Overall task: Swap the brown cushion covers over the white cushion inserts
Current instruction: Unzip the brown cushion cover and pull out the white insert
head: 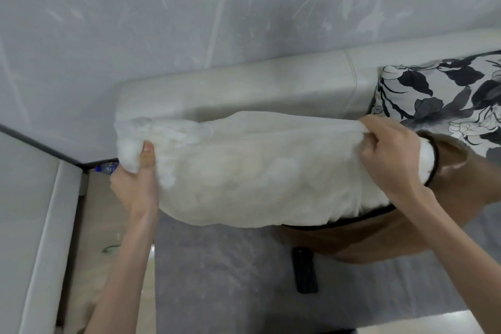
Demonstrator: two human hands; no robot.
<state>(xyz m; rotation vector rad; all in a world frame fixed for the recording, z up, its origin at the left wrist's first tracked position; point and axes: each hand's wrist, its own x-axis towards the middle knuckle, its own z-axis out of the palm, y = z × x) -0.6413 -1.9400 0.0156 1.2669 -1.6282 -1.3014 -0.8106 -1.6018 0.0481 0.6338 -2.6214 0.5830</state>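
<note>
Head view. Your left hand (pixel 137 184) grips the left end of the white cushion insert (pixel 244 171): thumb on top, pressed into the stuffing, fingers curled beneath and out of sight. The fabric bunches into a lump just above the thumb.

Your right hand (pixel 390 154) grasps the insert's upper right edge. The fingers are curled over a pulled-taut fold of white fabric, knuckles toward the camera.

The insert hangs between your two hands, clear of the grey seat (pixel 222 274) below it, long axis running left to right. Most of it is bare. Its right end sits inside the brown cushion cover (pixel 366 238), whose black-piped opening wraps around the insert just past your right wrist. The cover sags below and to the right, its lower part touching or very near the seat; which one cannot be told.

A black remote control (pixel 306 270) lies on the seat, just below the cover's lower edge and to the left of your right forearm.

Behind the insert runs the pale sofa backrest (pixel 244 84). A black-and-white floral cushion (pixel 444 100) leans against it at upper right, partly behind your right hand and the brown cover.

Lower left: a strip of light floor (pixel 108 225) between the seat and a white panel (pixel 40 238). A bottle with a blue label (pixel 105 167) lies on that floor by the wall, partly hidden by your left hand.
</note>
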